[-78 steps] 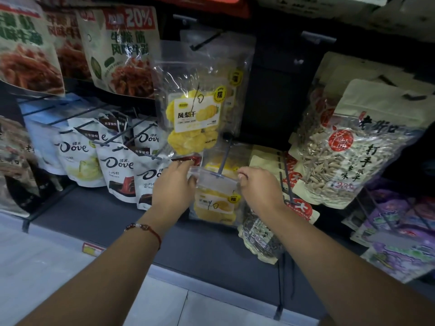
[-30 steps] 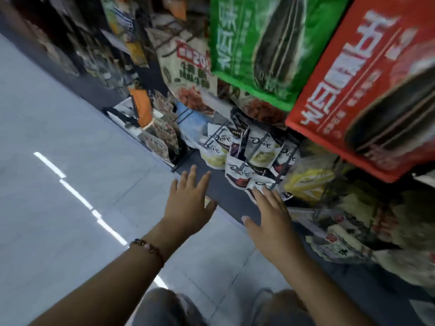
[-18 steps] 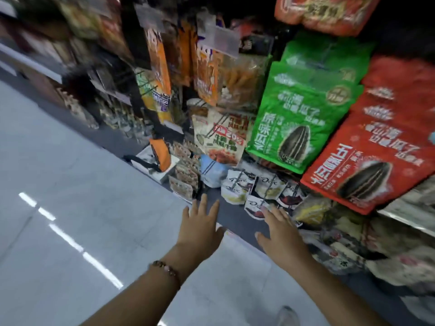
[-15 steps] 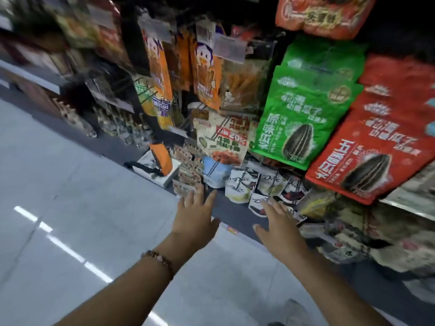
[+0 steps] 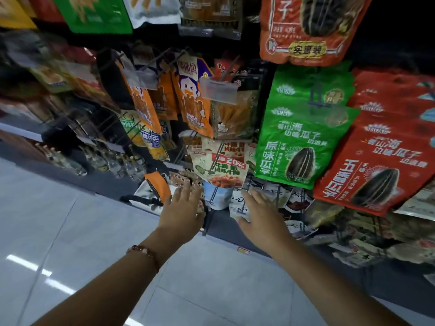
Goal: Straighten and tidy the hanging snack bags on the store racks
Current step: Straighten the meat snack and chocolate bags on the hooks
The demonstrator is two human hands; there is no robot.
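Note:
Snack bags hang in rows on wire pegs across the rack. A beige bag with a red 20% label hangs in the middle, with white Dove pouches below it and orange bags above. My left hand, with a bead bracelet at the wrist, reaches up with straight fingers just left of and below the beige bag. My right hand is stretched out flat in front of the Dove pouches. Neither hand holds anything.
Large green sunflower-seed bags and red ones hang at the right. An orange item lies on a white box at the rack's foot. Bottles stand on a low shelf at left. Pale tiled floor spreads below.
Both hands let go of the yellow dried-fruit bag low on the rack. The view swung up and left, and both open hands have risen toward the beige bag and Dove pouches.

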